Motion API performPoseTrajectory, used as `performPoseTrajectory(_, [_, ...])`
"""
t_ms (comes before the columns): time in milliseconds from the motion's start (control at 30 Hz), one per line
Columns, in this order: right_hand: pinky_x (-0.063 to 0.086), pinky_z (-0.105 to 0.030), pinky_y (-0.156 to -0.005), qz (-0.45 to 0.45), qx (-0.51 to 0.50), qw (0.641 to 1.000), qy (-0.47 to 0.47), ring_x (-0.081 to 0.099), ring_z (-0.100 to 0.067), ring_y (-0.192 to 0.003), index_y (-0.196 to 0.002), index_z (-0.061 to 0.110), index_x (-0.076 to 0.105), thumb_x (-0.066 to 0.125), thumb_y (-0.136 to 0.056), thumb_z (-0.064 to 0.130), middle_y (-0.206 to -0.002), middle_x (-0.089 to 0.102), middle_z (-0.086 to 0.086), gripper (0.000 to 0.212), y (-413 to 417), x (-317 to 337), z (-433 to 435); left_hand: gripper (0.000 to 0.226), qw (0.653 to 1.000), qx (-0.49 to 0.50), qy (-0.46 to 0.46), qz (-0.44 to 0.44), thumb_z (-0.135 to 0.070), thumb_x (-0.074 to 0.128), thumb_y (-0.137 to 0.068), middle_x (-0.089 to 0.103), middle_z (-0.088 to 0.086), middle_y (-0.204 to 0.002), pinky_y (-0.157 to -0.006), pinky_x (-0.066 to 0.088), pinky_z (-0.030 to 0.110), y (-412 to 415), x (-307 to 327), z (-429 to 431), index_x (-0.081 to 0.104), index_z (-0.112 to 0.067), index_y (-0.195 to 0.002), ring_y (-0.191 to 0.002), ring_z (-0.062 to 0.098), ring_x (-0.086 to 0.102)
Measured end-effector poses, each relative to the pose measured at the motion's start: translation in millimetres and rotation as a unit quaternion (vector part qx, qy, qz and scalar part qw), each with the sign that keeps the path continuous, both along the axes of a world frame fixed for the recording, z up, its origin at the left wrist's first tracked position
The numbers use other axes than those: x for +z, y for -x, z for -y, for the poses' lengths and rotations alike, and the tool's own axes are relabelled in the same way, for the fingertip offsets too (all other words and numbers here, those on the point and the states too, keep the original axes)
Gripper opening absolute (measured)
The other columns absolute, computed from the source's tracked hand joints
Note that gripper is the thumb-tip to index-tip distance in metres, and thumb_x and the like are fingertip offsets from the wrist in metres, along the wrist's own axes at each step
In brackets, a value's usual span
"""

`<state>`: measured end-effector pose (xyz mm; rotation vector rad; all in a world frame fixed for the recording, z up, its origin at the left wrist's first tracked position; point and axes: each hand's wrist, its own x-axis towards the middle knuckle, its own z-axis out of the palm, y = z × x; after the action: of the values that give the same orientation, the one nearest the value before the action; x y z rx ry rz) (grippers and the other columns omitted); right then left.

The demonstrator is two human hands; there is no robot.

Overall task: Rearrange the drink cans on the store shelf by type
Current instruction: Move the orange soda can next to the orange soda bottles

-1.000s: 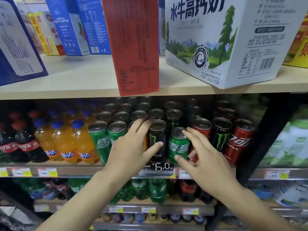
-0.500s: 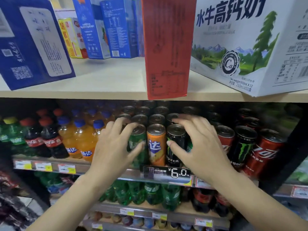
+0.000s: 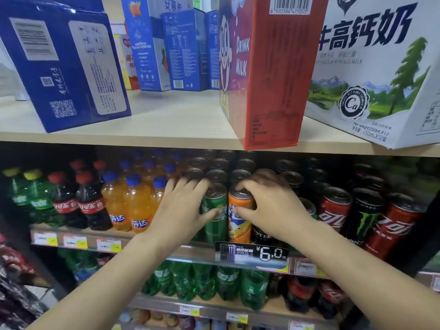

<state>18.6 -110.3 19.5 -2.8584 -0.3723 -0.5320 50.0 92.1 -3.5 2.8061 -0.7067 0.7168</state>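
Slim drink cans stand in rows on the middle shelf [image 3: 195, 254]. My left hand [image 3: 183, 208] wraps a green can [image 3: 214, 217] at the front row, thumb across its label. Beside it, my right hand [image 3: 271, 206] grips an orange can [image 3: 240, 225] from the top and side. A black Monster can [image 3: 262, 234] stands partly hidden under my right wrist. To the right stand a red cola can [image 3: 333, 210], a black Monster can [image 3: 365, 215] and another red cola can [image 3: 395, 222]. More can tops fill the rows behind.
Orange soda bottles [image 3: 133, 206], cola bottles [image 3: 88, 206] and green bottles [image 3: 35, 198] stand left of the cans. A black price tag [image 3: 252, 252] hangs on the shelf edge. The wooden upper shelf [image 3: 166, 129] carries milk cartons close overhead. Green and cola bottles fill the lower shelf.
My right hand has shifted left from the black can onto the orange can. My left hand has closed round the green can. The camera has moved closer and a little left.
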Motion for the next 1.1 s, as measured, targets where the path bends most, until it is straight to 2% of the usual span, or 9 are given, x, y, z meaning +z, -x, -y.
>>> performPoseTrajectory(133, [0.036, -0.036, -0.102, 0.015, -0.009, 1.000, -0.004, 0.048, -0.025, -0.120, -0.115, 0.028, 0.065, 0.071, -0.080, 0.044, -0.116, 0.063, 0.002, 0.039, -1.5, -4.2, -1.4, 0.063, 0.999, -0.015, 0.017, -0.031, -0.066, 0.061, -0.079, 0.064, -0.002, -0.120, -0.102, 0.029, 0.038, -6.5, 1.1, -0.4, 0.052, -0.026, -0.127, -0.119, 0.023, 0.047])
performPoseTrajectory(233, [0.040, -0.038, -0.100, 0.021, -0.026, 0.999, -0.013, 0.050, -0.026, -0.118, -0.115, 0.029, 0.065, 0.073, -0.077, 0.042, -0.116, 0.061, 0.000, 0.040, -1.3, -6.8, -2.2, 0.068, 0.999, -0.019, 0.034, -0.038, -0.064, 0.064, -0.079, 0.060, 0.001, -0.130, -0.103, 0.029, 0.038, -9.2, 0.9, -0.2, 0.050, -0.024, -0.132, -0.125, 0.023, 0.043])
performPoseTrajectory(400, [0.040, -0.041, -0.102, -0.005, -0.068, 0.998, 0.015, 0.047, -0.028, -0.125, -0.128, 0.027, 0.055, 0.071, -0.075, 0.054, -0.128, 0.060, -0.004, 0.061, -2.3, -8.2, -6.0, 0.071, 0.998, -0.022, 0.043, -0.041, -0.064, 0.063, -0.079, 0.055, 0.000, -0.138, -0.105, 0.029, 0.037, -12.3, 0.8, -2.1, 0.048, -0.025, -0.136, -0.131, 0.021, 0.039])
performPoseTrajectory(733, [0.036, -0.037, -0.112, -0.052, -0.026, 0.998, -0.040, 0.042, -0.021, -0.136, -0.145, 0.026, 0.042, 0.077, -0.073, 0.054, -0.148, 0.050, 0.000, 0.085, -1.2, 0.6, 17.6, 0.070, 0.999, -0.038, 0.022, -0.007, -0.063, 0.063, -0.079, 0.052, 0.000, -0.140, -0.107, 0.029, 0.042, -12.1, 2.7, -2.4, 0.047, -0.026, -0.136, -0.132, 0.025, 0.037])
performPoseTrajectory(833, [0.039, -0.039, -0.110, -0.058, -0.031, 0.998, -0.017, 0.043, -0.022, -0.136, -0.148, 0.028, 0.039, 0.079, -0.069, 0.055, -0.149, 0.049, 0.001, 0.092, 5.1, 6.4, 33.6, 0.071, 0.995, -0.094, 0.000, 0.022, -0.065, 0.060, -0.078, 0.052, -0.005, -0.138, -0.107, 0.021, 0.037, -8.3, 11.8, 10.7, 0.045, -0.029, -0.138, -0.132, 0.022, 0.036])
performPoseTrajectory(967, [0.045, -0.040, -0.103, -0.064, -0.048, 0.997, 0.009, 0.048, -0.027, -0.130, -0.146, 0.034, 0.039, 0.076, -0.071, 0.055, -0.141, 0.055, -0.002, 0.086, 11.7, 10.6, 46.3, 0.071, 0.992, -0.123, -0.029, 0.011, -0.066, 0.060, -0.078, 0.057, -0.004, -0.134, -0.112, 0.022, 0.039, -8.6, 21.8, 37.8, 0.048, -0.029, -0.138, -0.128, 0.022, 0.038])
performPoseTrajectory(1100, [0.042, -0.040, -0.108, -0.072, -0.051, 0.996, 0.006, 0.045, -0.027, -0.135, -0.147, 0.034, 0.038, 0.073, -0.077, 0.053, -0.149, 0.049, 0.000, 0.081, 13.3, 8.4, 47.2, 0.068, 0.994, -0.104, -0.040, -0.012, -0.062, 0.065, -0.076, 0.054, 0.002, -0.129, -0.110, 0.027, 0.041, -12.6, 18.1, 49.1, 0.053, -0.026, -0.132, -0.125, 0.026, 0.040])
